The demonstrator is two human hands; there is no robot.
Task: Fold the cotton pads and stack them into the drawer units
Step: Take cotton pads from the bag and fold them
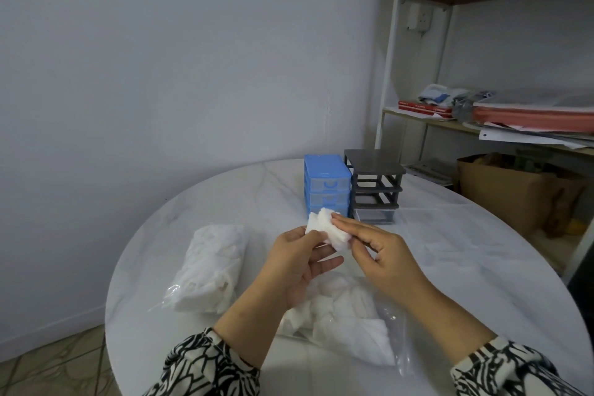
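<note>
On the round white tabletop (225, 202) we have two bagged heaps of pads, then the blue drawer unit (327, 185) and grey drawer unit (375, 185); above, our left hand (300, 262) and right hand (382, 254) pinch one cotton pad (324, 228). Loose fingertip grip could let the fold spring open.

Two drawer units at the desk's (225, 202) far side: one blue (326, 185), one grey (374, 185) just right of it. Two plastic bags of white pads: one (209, 267) left, one (347, 315) nearest. One pad (328, 230) held up. Two hands.
</note>
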